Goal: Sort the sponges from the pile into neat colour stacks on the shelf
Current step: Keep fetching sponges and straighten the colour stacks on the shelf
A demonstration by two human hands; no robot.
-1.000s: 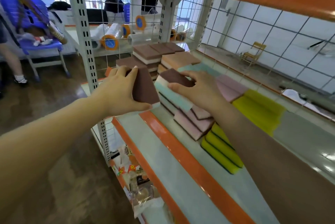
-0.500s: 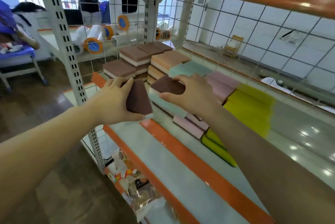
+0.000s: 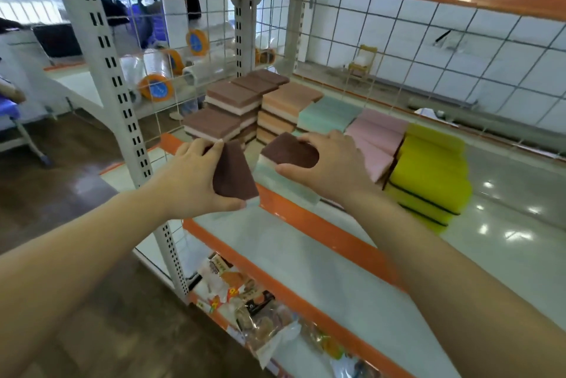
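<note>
Head view: left hand (image 3: pixel 190 181) grips brown sponge (image 3: pixel 234 174); right hand (image 3: pixel 330 163) pinches another sponge (image 3: pixel 289 152) above shelf (image 3: pixel 306 270). Likely light, soft, compressible; hold by edges.

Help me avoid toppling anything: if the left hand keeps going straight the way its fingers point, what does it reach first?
Probably the low brown-topped stack just beyond the left hand and its brown sponge; depth is unclear.
</note>
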